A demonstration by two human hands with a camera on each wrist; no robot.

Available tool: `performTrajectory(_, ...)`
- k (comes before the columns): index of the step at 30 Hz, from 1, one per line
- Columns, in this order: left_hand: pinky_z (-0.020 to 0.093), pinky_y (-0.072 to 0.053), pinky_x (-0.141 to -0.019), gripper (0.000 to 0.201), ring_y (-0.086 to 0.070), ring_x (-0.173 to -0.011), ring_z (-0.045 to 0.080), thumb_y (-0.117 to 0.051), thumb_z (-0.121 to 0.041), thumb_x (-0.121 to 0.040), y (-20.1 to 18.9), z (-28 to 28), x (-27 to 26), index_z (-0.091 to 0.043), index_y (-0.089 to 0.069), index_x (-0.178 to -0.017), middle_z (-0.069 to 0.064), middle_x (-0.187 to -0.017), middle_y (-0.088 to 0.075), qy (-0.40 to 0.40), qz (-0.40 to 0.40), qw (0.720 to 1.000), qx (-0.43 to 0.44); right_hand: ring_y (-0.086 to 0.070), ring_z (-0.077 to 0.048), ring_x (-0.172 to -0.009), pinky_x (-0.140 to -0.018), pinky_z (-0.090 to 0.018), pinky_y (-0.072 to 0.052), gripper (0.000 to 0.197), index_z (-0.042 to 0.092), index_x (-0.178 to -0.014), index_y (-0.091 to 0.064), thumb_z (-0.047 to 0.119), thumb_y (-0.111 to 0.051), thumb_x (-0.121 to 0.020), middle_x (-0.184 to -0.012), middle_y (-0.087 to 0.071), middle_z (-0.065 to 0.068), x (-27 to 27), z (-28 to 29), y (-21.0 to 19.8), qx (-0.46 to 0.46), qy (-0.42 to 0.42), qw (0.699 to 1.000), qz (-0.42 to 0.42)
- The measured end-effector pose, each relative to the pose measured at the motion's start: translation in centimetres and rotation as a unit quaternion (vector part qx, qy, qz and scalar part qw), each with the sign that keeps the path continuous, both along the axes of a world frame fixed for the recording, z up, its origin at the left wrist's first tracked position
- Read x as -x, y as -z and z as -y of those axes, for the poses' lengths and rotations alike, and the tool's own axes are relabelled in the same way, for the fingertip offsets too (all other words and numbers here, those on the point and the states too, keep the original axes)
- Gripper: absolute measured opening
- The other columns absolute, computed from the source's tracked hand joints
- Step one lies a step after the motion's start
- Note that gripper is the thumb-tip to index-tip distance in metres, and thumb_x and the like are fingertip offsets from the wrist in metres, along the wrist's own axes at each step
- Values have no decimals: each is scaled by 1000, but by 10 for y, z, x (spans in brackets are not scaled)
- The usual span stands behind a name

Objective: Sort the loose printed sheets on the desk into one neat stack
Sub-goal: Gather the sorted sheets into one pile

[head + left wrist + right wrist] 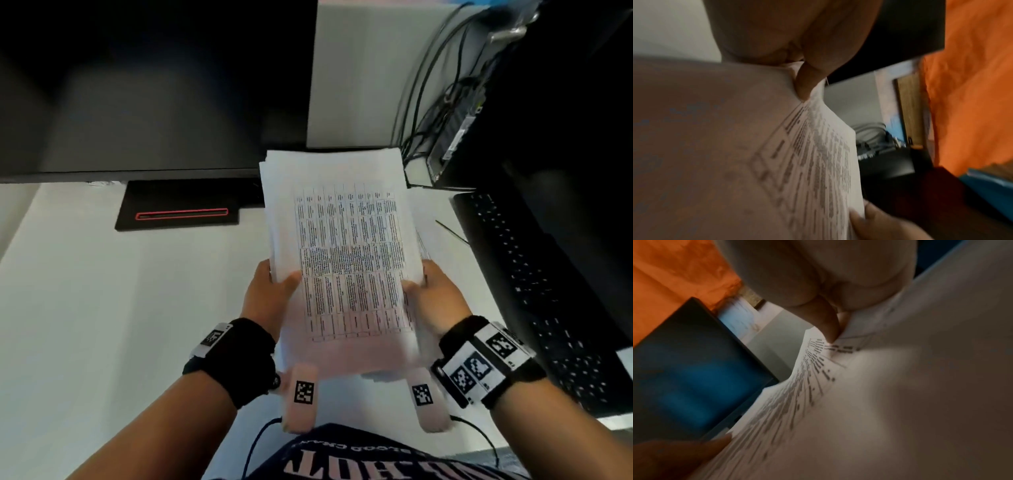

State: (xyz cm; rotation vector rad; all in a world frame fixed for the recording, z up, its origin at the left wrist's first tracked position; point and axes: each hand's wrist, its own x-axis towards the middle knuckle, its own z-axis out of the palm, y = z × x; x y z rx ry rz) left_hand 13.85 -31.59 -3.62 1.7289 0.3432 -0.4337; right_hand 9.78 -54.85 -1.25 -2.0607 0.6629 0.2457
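Above the white counter, between a dark monitor and a black keyboard, the person holds a sheaf of printed sheets up off the surface with both hands. Left hand grips the sheaf's left edge, its thumb lying on the top page and the fingers tucked underneath; the left wrist view shows that thumb pressing into the paper. Right hand grips the right edge in the same way, thumb on top of the printed table and fingers beneath. The top page carries a dense grid of small text, too blurred to read. The edges of the sheets are not squared: at the far end and along the left side several pages stick out past one another. A further sheet or two lie flat on the counter just beyond the sheaf's right edge, beside the keyboard. The monitor stands to the left on a black base with a red-outlined slot, and a tangle of cables hangs behind the sheaf.
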Motion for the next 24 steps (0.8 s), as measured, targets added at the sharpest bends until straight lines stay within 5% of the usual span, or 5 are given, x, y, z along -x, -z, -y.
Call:
performTrajectory(5,49,-51,-92,59,-62,-104,33,-46,-43,-71,33,43,-2,-14,-51,-121,11,-116,-63,88,-50,993,-53,-51,-23,-75,-52,-12,-42,37,4,-130,-42,-3,-39,-93,-103,-61,-25,-4,43,3,51,-12,998,-36)
performTrajectory(10,33,-45,-97,49,-58,-113,25,-35,-16,-93,36,67,-2,-24,-39,-141,6,-127,-60,165,-59,978,-113,-47,-7,-62,-50,-19,-33,33,10,-126,-44,2,-39,-94,-87,-57,-6,-6,77,26,97,35,992,-70)
performTrajectory(16,44,-45,-97,49,-48,-112,40,-42,-14,-93,48,68,-9,-1,-30,-140,22,-126,-42,247,-24,943,-223,-44,-32,-116,-98,-41,-39,44,25,-133,-42,27,-50,-90,-131,-44,-14,-8,91,42,211,5,967,-145)
performTrajectory(19,47,-42,-98,41,-46,-110,43,-35,-11,-95,48,74,-15,6,-34,-132,25,-122,-43,269,-23,935,-229,-39,-34,-125,-102,-43,-35,54,21,-132,-46,50,-35,-87,-138,-43,-14,-21,103,48,208,-28,958,-196)
performTrajectory(24,41,-40,-100,42,-46,-109,38,-31,-7,-97,46,87,-12,11,-28,-134,22,-121,-40,252,-28,943,-214,-50,-32,-104,-92,-33,-38,32,6,-114,-58,25,-40,-97,-120,-49,-21,-33,101,54,183,-40,967,-173)
